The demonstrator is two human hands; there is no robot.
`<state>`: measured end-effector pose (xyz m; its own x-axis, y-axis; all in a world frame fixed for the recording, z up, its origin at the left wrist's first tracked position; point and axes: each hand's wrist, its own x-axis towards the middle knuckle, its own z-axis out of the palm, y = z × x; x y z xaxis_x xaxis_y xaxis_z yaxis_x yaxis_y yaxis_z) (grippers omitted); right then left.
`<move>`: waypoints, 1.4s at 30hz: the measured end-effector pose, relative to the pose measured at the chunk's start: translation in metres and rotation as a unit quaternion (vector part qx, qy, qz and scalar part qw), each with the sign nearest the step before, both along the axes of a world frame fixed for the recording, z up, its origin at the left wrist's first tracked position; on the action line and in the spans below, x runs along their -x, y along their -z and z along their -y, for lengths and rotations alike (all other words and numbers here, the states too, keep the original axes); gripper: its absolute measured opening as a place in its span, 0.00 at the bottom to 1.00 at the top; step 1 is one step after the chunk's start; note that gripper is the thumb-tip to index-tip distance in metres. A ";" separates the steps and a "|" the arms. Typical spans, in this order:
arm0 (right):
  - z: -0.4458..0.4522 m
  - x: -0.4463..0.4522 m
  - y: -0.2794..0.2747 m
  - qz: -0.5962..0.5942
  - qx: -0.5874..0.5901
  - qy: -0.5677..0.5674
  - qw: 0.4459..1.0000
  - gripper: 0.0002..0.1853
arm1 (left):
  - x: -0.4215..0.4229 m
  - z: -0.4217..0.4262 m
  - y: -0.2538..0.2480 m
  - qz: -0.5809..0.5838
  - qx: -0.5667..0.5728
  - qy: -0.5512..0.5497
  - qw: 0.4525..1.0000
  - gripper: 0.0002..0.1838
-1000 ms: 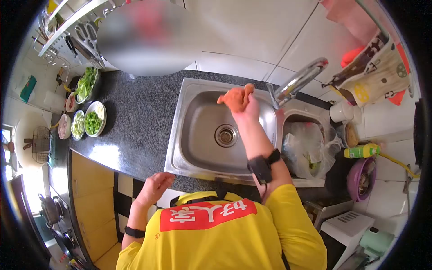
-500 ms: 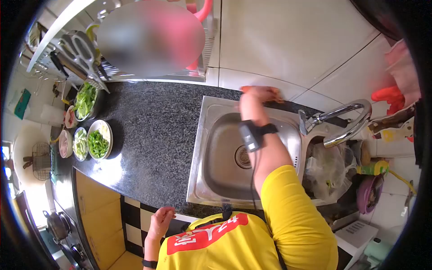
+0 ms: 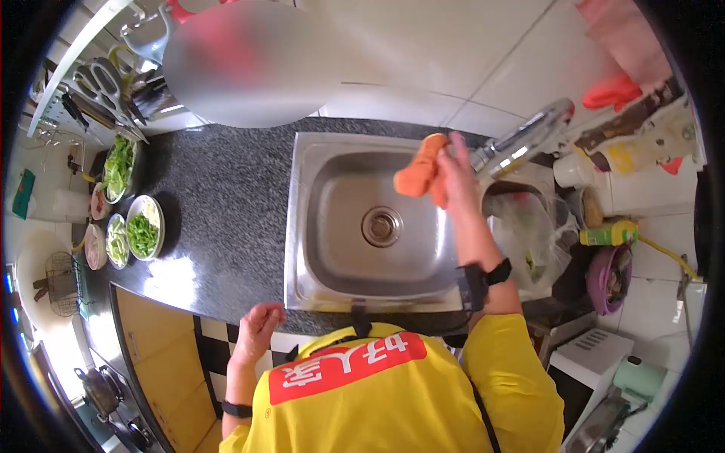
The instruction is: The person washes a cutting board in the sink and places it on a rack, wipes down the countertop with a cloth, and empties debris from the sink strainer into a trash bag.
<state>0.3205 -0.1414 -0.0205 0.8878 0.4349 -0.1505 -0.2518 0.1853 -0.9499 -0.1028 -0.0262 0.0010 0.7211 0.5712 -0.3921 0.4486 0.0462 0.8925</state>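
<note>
An orange cloth (image 3: pixel 423 172) hangs bunched in my right hand (image 3: pixel 455 172), above the back right part of the steel sink basin (image 3: pixel 332 226). The fingers are closed on the cloth, and it covers part of them. Close by on the right stands the chrome faucet (image 3: pixel 529 136). My left hand (image 3: pixel 260 328) is at the counter's front edge, left of the sink, with its fingers curled in and nothing visible in them.
Bowls of cut greens (image 3: pixel 142 234) stand on the left of the dark granite counter (image 3: pixel 219 204). Scissors (image 3: pixel 106 83) and knives are in a rack at the back left. A plastic bag (image 3: pixel 525 234) lies in the right-hand basin, near a purple basin (image 3: pixel 604 279).
My right hand has moved with the orange cloth from the counter strip behind the sink to above the basin's right side. The view has shifted; my left hand stays near the front edge.
</note>
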 end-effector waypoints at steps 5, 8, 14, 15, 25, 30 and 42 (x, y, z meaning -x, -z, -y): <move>0.056 -0.071 0.032 0.033 0.158 -0.121 0.979 0.18 | -0.062 0.021 -0.020 -0.009 -0.075 0.155 0.985 0.08; 0.060 -0.068 0.047 0.139 0.204 -0.143 0.958 0.17 | -0.095 0.034 -0.022 0.011 -0.137 0.222 0.965 0.09; 0.080 -0.053 0.042 0.110 0.263 -0.166 0.944 0.23 | -0.126 0.056 -0.011 0.039 -0.149 0.285 0.946 0.10; 0.078 -0.051 0.041 0.125 0.228 -0.171 0.950 0.23 | -0.129 0.059 -0.005 0.025 -0.106 0.283 0.953 0.11; 0.036 0.039 0.061 -0.234 -0.023 -0.229 0.945 0.16 | -0.124 0.061 0.014 -0.003 0.027 0.208 0.978 0.11; 0.015 0.024 0.081 -0.301 -0.066 -0.262 0.915 0.12 | -0.110 0.054 0.013 -0.028 0.050 0.150 0.987 0.11; 0.056 -0.042 0.110 0.661 0.499 -0.435 0.353 0.09 | -0.091 0.043 0.033 -0.022 0.082 0.065 0.994 0.10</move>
